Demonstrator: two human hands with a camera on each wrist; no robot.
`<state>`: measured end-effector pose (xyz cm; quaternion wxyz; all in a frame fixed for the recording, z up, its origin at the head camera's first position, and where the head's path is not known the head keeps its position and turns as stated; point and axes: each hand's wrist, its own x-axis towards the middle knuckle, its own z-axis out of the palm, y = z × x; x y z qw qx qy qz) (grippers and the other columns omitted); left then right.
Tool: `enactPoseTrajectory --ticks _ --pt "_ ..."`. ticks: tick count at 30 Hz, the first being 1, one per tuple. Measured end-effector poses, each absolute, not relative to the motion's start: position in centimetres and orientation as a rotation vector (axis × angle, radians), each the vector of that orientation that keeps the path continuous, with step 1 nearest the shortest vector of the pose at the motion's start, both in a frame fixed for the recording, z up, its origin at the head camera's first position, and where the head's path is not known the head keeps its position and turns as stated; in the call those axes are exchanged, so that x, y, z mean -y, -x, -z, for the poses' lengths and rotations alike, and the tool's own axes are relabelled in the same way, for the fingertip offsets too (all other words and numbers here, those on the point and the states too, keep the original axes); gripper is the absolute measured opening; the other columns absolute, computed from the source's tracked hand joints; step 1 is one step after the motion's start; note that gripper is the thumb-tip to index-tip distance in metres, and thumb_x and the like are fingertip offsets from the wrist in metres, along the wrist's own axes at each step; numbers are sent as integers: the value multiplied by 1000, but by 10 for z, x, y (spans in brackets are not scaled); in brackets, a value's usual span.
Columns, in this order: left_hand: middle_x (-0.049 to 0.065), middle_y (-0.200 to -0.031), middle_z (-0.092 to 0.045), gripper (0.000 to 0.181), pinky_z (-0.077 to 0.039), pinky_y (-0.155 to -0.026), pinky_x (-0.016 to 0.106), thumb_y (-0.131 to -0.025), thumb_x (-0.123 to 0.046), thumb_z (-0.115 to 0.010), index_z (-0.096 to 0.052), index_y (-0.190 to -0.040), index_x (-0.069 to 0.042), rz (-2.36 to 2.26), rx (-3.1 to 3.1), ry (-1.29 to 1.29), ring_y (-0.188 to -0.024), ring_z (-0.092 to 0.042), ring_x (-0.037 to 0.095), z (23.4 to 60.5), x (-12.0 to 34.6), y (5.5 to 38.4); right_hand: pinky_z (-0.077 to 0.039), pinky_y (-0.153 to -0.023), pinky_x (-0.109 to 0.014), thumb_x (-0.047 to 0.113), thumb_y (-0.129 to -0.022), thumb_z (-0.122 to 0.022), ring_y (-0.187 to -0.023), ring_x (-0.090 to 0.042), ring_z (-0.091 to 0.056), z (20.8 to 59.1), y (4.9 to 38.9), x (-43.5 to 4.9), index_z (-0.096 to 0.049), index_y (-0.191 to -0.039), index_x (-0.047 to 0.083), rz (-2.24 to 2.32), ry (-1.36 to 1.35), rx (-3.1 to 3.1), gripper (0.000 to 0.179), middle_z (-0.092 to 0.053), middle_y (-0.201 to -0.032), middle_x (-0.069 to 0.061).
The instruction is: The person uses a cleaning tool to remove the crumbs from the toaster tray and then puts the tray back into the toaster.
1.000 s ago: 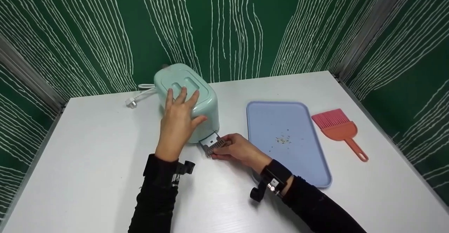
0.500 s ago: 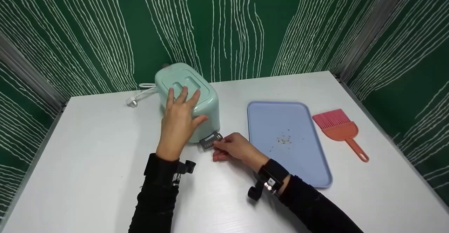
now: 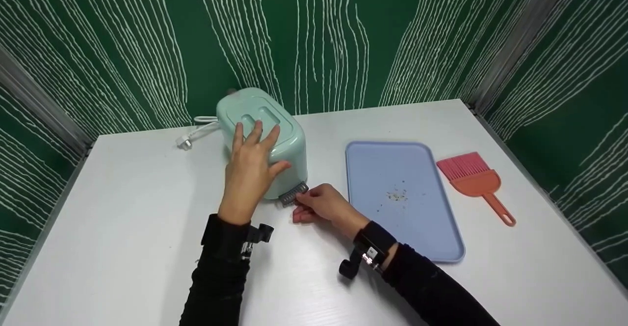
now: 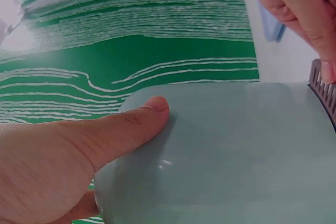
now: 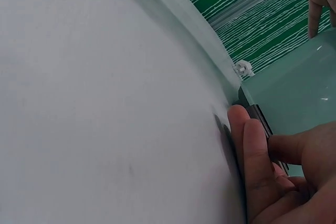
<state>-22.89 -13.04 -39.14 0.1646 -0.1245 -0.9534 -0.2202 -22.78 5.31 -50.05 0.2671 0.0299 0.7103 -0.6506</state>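
A mint-green toaster (image 3: 290, 139) stands at the back of the white table, its slots covered by a lid. My left hand (image 3: 249, 171) rests on the toaster's near end, fingers spread over the top and thumb (image 4: 144, 116) along the side. Low on that same end, the grey slatted front of a crumb tray (image 3: 293, 194) sits close against the body. My right hand (image 3: 332, 205) pinches this slatted edge, the thumb on top and the fingers below, as the right wrist view shows. The rest of the crumb tray is hidden inside the toaster.
Right of the toaster lies a blue rectangular tray (image 3: 382, 164) with a small heap of crumbs (image 3: 396, 196). Beyond it is a pink-bristled brush (image 3: 476, 183) with an orange handle. A white plug (image 3: 184, 142) and cord lie left of the toaster. Green walls enclose the table.
The crumb tray has slid into the toaster, from partly pulled out to nearly flush, with my right hand following it. My left hand has stayed on the toaster.
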Motion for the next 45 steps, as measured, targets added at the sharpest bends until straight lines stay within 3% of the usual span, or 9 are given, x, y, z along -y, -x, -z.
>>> enactPoseTrajectory --ticks 7,19,45 --pt "25 -166 -44 80 -48 -113 71 -84 -36 -92 -59 -155 -16 634 2743 348 -159 -27 58 390 131 230 -64 -70 -20 11 -112 -57 -72 -11 -78 500 228 -50 -68 -117 -15 1836 -108 -1844 29 -78 -82 -8" --pt "27 -164 -46 78 -41 -120 71 -84 -34 -91 -60 -154 -15 640 2724 366 -158 -28 59 391 131 229 -64 -70 -20 6 -112 -53 -69 -11 -77 503 227 -48 -67 -111 -17 1940 -117 -1762 27 -75 -77 -7" --pt "29 -161 -49 77 -37 -125 68 -85 -33 -91 -61 -152 -12 599 2699 400 -156 -31 61 391 131 229 -63 -66 -19 11 -113 -55 -66 -10 -76 506 232 -39 -70 -110 -16 1884 -100 -1876 32 -74 -75 -6"
